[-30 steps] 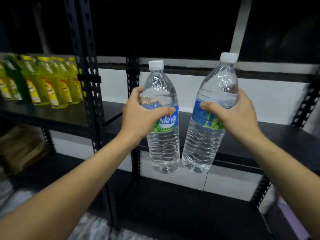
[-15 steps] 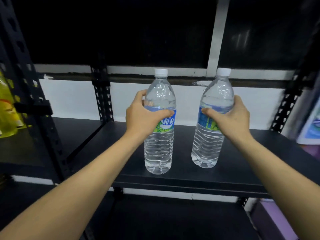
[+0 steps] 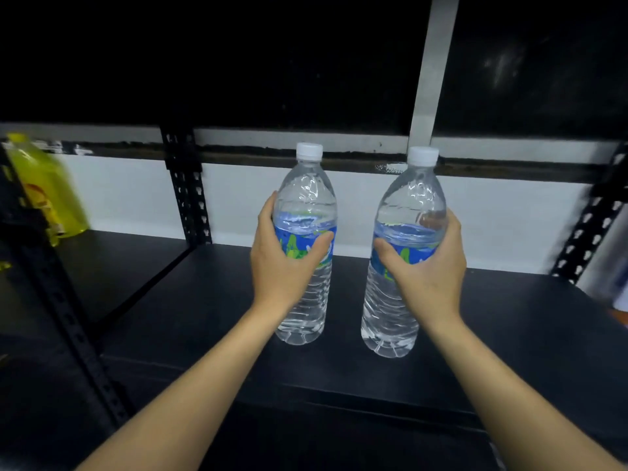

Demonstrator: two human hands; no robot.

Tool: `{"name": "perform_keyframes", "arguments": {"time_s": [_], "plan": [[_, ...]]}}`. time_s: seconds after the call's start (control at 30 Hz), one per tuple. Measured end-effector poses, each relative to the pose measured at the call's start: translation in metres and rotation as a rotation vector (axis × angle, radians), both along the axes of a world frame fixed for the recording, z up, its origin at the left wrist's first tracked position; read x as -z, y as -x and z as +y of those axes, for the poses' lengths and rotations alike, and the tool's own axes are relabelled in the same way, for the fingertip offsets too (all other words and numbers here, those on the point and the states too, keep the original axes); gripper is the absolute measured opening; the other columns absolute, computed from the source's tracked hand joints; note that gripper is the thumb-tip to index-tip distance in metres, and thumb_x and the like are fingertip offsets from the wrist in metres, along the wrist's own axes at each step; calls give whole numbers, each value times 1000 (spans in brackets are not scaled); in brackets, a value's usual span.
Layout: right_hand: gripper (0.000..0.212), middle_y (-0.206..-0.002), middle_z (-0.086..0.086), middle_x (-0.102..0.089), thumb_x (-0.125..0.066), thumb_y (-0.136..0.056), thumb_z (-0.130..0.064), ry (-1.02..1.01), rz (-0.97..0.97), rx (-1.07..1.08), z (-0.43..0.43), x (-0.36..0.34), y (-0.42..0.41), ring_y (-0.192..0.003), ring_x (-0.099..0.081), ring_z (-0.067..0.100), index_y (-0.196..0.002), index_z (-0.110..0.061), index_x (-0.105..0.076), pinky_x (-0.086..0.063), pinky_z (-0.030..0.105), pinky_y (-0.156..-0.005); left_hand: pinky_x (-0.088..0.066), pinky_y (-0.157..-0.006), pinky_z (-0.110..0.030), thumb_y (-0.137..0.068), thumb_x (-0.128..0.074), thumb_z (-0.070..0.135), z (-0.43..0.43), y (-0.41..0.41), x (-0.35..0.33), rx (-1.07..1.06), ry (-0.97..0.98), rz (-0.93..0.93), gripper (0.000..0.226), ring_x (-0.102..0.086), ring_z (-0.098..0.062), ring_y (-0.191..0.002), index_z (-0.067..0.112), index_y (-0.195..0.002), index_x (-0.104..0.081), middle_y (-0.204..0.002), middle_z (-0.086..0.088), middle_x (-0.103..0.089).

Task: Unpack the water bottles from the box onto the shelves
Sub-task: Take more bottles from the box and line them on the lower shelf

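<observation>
Clear glossy plastic bottles (image 3: 305, 212) (ribbed low); matt black metal shelf (image 3: 509, 321); perforated uprights (image 3: 186, 185).

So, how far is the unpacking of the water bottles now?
Done: no released bottle stands on the black shelf. In hand: the left hand grips the left bottle, the right hand the right bottle, both about upright, bases at the shelf. Left: letting go of both; the box is out of view, so the remaining count is unknown.

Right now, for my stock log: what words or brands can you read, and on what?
No text is readable.
Left water bottle label: blurred, partly under the left hand.
Right water bottle label: blurred, partly under the right hand.
Yellow bottle label: blurred.
</observation>
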State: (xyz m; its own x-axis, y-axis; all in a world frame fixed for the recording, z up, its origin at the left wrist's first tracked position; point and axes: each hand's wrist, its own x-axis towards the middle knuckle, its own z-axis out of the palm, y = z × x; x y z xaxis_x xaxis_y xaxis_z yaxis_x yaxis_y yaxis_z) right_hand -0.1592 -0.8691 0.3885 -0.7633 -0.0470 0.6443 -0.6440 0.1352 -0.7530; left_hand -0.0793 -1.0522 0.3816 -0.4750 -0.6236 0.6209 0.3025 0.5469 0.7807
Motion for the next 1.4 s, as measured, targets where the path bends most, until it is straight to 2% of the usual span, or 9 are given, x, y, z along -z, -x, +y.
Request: {"name": "perform_keyframes", "arguments": {"time_s": [0.17,0.3,0.4,0.47,0.67,0.8,0.97,1.17,1.4], "plan": [[98,-139,-9,-57,-87,-70,-49,-56,-31,-94,14,3,-1,-125,-58,8,-151,-26,-37,-48,27,-106,-43,-115,-38,-82,-80,49,5,-8,14,-96,109,-39,99,-46,-11,-140,24,-160,-24,-154,8,-44],[88,-133,-19,-65,-84,-81,-39,-122,-63,-221,29,21,-7,-115,-64,-6,-154,-36,-34,-50,14,-97,-27,-124,-38,-88,-79,35,19,-15,30,-285,420,10,93,-31,-26,-149,7,-158,-25,-162,-12,-32],[67,-133,-17,-66,-73,-88,-48,-95,-172,-260,45,51,-10,-119,-63,-5,-148,-34,-45,-52,24,-103,-34,-118,-51,-89,-74,22,29,-13,48,-374,772,152,64,-39,-40,-142,7,-144,-45,-154,-17,-40],[57,-130,-12,-69,-59,-92,-62,-17,-300,-275,53,72,-11,-120,-64,0,-140,-31,-54,-52,35,-106,-45,-108,-50,-85,-76,15,43,-10,61,-217,858,198,49,-54,-37,-127,9,-129,-58,-135,-14,-57],[47,-128,-4,-72,-53,-100,-56,142,-499,-377,60,89,-4,-120,-68,15,-134,-25,-61,-53,46,-105,-57,-76,-29,-80,-75,55,90,2,78,170,201,-184,57,-61,-6,-97,30,-125,-50,-117,22,-52],[53,-126,-10,-72,-56,-88,-66,51,-476,-388,60,95,-1,-120,-67,10,-128,-33,-65,-50,47,-107,-56,-76,-22,-75,-81,57,91,4,85,139,128,-250,58,-64,-2,-94,34,-116,-47,-113,21,-60],[60,-121,-5,-69,-60,-81,-68,70,-444,-349,61,94,0,-115,-67,13,-129,-32,-63,-53,45,-101,-57,-92,-25,-90,-74,40,88,5,90,270,110,-229,48,-65,3,-110,27,-130,-50,-128,20,-61],[49,-121,-8,-58,-71,-84,-63,-3,-330,-252,61,95,-6,-107,-62,-5,-118,-29,-65,-50,25,-94,-54,-98,-22,-97,-64,43,87,8,87,385,130,-256,53,-59,-3,-120,25,-144,-47,-134,15,-53],[76,-126,-8,-68,-87,-65,-58,46,-348,-267,60,98,-6,-115,-68,5,-125,-27,-53,-56,36,-101,-57,-90,-21,-98,-63,40,83,11,90,369,167,-269,58,-66,0,-109,29,-152,-45,-119,10,-56]]}}
